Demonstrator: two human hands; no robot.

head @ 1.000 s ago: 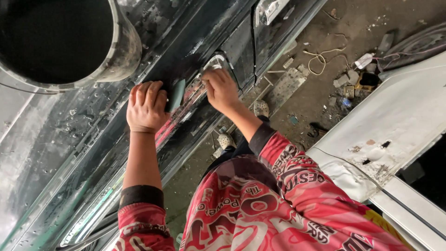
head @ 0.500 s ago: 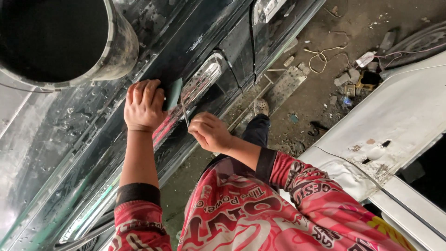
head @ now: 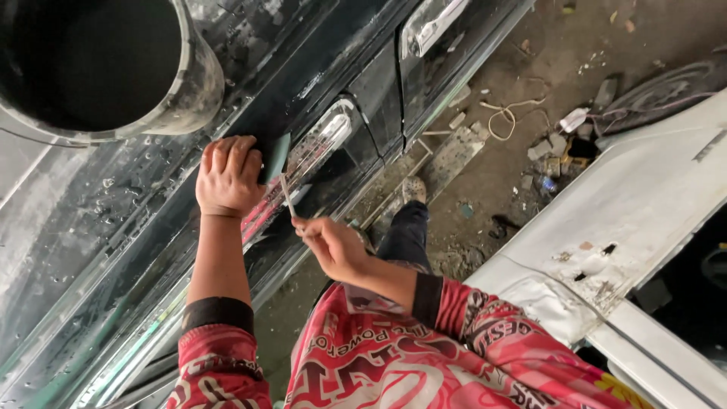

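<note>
My left hand (head: 227, 176) presses a small teal-green pad (head: 277, 155) flat against the wet black car door (head: 136, 227), just left of the chrome door handle (head: 322, 140). My right hand (head: 333, 246) is lower, away from the door, pinching a thin pale strip (head: 288, 195) that runs up toward the pad. Both arms wear red patterned sleeves with black cuffs. A second chrome handle (head: 432, 26) sits on the adjoining door panel further right.
A large dark round opening with a grey rim (head: 98, 68) fills the upper left. A white car body panel (head: 644, 220) lies at right. The dirt floor holds rubble, a cord (head: 511, 113) and debris. My shoe (head: 414, 189) stands beside the car.
My right hand has left the door handle and drawn back down toward my body, pulling the thin strip away. My left hand has stayed on the pad against the door.
</note>
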